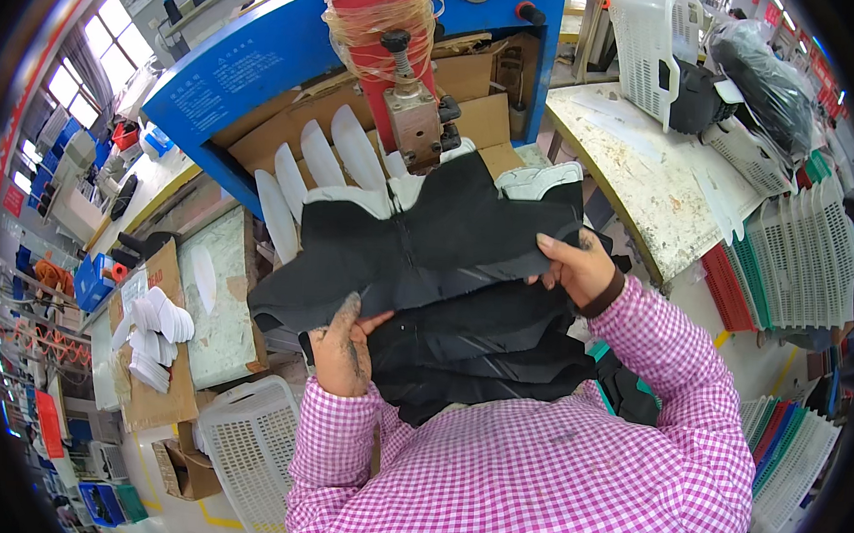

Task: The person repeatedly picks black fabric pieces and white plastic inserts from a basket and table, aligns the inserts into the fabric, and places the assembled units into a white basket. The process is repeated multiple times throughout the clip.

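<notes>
Presently, black cut-fabric panel (448, 225) spans left fingers (348, 313) and right fingers (554, 247), both pinching its near side. Further dark panels (485, 355) lie between and below them; black-knobbed metal block (412, 123) beyond. Judgement: limp material; keep grips even, edge taut, uncreased.

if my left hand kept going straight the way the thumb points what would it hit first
Your left hand would first meet the black piece lying right under its thumb. Beyond that, probably the upright white pieces, though depth is unclear from one view.
</notes>
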Motion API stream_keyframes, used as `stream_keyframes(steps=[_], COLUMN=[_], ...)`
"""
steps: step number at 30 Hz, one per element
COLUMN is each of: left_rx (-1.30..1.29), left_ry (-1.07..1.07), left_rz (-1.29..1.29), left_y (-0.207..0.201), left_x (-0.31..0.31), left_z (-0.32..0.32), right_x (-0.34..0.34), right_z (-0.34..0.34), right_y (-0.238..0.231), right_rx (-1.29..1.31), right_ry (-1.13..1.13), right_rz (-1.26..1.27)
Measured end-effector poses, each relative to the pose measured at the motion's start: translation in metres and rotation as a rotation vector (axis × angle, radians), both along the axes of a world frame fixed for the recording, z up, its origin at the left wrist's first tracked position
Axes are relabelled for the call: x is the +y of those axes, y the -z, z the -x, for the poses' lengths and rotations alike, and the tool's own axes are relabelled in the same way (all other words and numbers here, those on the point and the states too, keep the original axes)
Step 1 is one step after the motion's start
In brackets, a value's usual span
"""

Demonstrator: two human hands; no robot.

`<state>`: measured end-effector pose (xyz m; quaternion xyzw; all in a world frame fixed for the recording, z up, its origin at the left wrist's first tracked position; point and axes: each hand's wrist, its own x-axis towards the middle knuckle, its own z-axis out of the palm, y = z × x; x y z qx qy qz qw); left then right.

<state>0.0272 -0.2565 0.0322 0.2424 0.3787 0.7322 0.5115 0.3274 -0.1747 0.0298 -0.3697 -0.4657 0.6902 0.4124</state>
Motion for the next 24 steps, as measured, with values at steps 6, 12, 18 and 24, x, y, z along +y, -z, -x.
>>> stream_keyframes(steps=[6, 12, 18, 24], left_rx=[-0.155, -0.06, -0.032, -0.065], left_ry=[-0.206, -0.311, -0.335, -0.307], left_rz=[-0.078, -0.072, -0.104, -0.017], left_y=[-0.001, 0.009, 0.001, -0.002], left_x=[0.045, 0.05, 0.042, 0.018], left_z=[0.041, 0.085, 0.1, 0.085], right_x=[0.06, 0.095, 0.108, 0.085], right_z=[0.024, 0.063, 0.085, 0.058], right_y=[-0.008, -0.006, -0.007, -0.004], right_rx=[0.075, 0.162, 0.182, 0.145], right_ry=[0.034, -0.117, -0.115, -0.126], right_rz=[0.063, 0.118, 0.124, 0.049])
